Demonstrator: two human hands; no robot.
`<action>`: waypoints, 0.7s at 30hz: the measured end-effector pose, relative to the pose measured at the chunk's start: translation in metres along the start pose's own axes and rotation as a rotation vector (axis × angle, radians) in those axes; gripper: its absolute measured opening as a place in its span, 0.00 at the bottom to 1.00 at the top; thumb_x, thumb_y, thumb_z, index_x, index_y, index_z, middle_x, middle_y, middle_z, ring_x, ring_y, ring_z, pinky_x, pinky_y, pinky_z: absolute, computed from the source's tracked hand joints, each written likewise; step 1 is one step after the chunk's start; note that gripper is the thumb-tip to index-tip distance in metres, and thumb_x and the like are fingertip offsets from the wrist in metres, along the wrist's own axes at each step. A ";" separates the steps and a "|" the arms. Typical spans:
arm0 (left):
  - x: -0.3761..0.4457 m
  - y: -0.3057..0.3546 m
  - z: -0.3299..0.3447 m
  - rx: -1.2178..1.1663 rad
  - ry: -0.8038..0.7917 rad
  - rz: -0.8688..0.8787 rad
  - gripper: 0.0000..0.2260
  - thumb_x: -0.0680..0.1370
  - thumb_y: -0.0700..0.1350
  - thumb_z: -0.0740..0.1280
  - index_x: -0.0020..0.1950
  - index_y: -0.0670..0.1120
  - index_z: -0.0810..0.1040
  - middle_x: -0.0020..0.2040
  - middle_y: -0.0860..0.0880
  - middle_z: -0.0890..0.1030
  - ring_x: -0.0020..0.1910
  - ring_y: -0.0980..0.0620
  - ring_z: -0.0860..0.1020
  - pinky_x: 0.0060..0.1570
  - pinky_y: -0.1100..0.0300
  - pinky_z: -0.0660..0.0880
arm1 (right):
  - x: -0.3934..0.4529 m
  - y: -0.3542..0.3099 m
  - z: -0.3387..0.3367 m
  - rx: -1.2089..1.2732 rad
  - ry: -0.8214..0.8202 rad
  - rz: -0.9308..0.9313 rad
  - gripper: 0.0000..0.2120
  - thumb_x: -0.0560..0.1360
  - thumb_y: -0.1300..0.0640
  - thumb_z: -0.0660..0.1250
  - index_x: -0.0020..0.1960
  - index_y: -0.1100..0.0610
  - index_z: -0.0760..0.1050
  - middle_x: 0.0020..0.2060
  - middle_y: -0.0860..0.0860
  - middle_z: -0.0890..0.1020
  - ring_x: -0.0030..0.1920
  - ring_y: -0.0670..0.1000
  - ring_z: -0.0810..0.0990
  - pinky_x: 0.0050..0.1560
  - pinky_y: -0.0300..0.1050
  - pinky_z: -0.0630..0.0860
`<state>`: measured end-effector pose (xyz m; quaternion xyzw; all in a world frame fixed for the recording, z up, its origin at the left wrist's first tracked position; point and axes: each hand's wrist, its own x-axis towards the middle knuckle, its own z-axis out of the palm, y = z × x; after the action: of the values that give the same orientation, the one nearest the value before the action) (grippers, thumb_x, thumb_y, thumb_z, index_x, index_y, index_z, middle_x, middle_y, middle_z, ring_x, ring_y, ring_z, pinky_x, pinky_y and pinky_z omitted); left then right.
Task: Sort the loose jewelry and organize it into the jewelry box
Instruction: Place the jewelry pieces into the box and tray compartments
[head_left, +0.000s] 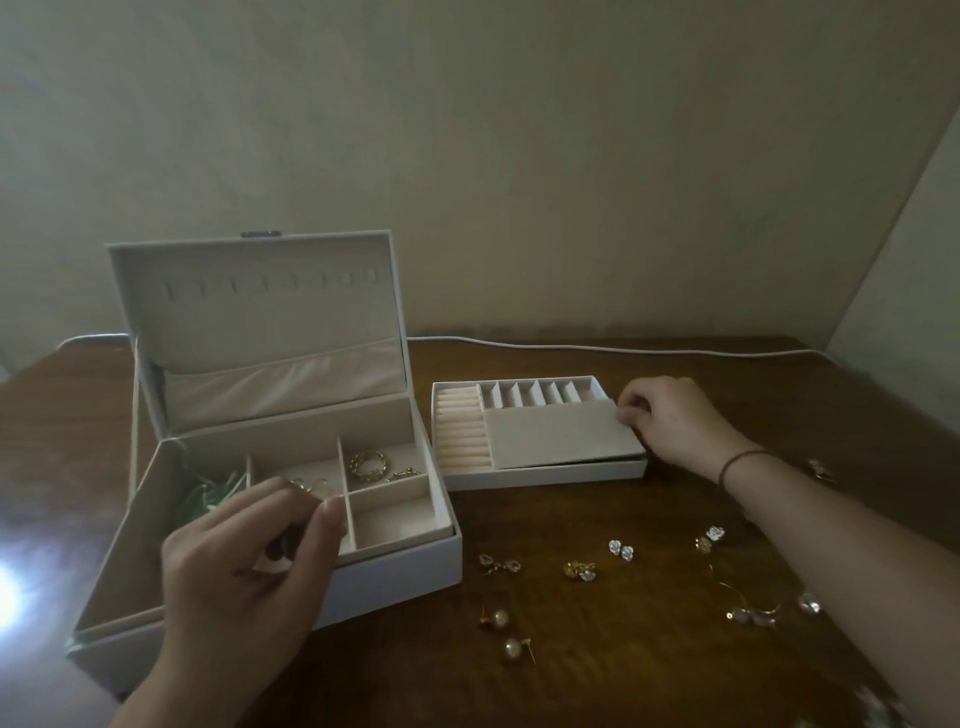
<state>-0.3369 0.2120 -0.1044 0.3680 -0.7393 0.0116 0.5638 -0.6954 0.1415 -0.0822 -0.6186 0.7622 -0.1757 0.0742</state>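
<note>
A white jewelry box (405, 561) stands open at the left, lid upright. A gold chain bracelet (369, 464) lies in its back right compartment, and green beads (208, 499) lie at the left. My left hand (249, 577) hovers over the box, pinching a small gold piece (306, 487) between thumb and fingertips. To the right sits the removable tray (545, 475) with ring rolls and small slots. My right hand (670, 421) pinches the right edge of a flat beige insert (561, 434) lying on the tray. Loose earrings (621, 550) and pearl studs (498, 618) are scattered on the wooden table.
A white cable (623, 351) runs along the table's back edge by the wall. A gold hoop with stones (753, 608) lies near my right forearm, and another small piece (821, 470) sits at the far right. A wall corner rises at the right.
</note>
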 end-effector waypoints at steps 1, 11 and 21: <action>0.000 0.000 0.000 0.000 0.000 -0.002 0.19 0.77 0.45 0.64 0.28 0.38 0.77 0.25 0.48 0.72 0.28 0.54 0.70 0.31 0.63 0.66 | 0.001 -0.002 -0.006 0.075 0.036 -0.011 0.06 0.80 0.55 0.64 0.52 0.52 0.79 0.49 0.48 0.80 0.47 0.46 0.76 0.47 0.42 0.73; 0.000 -0.002 0.001 -0.015 -0.003 -0.018 0.19 0.78 0.45 0.64 0.29 0.39 0.78 0.26 0.47 0.73 0.29 0.53 0.71 0.31 0.63 0.66 | -0.001 -0.086 -0.031 0.823 -0.346 -0.351 0.20 0.82 0.62 0.58 0.67 0.41 0.69 0.57 0.49 0.83 0.60 0.58 0.79 0.64 0.61 0.74; 0.000 -0.002 0.001 0.000 -0.020 0.001 0.20 0.78 0.46 0.64 0.28 0.39 0.76 0.25 0.47 0.72 0.29 0.53 0.69 0.31 0.63 0.66 | -0.031 -0.015 -0.006 -0.113 -0.297 -0.290 0.11 0.73 0.45 0.71 0.53 0.40 0.75 0.50 0.39 0.73 0.52 0.41 0.73 0.55 0.44 0.77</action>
<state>-0.3370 0.2105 -0.1058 0.3677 -0.7450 0.0080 0.5565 -0.6768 0.1704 -0.0742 -0.7441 0.6544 -0.0486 0.1249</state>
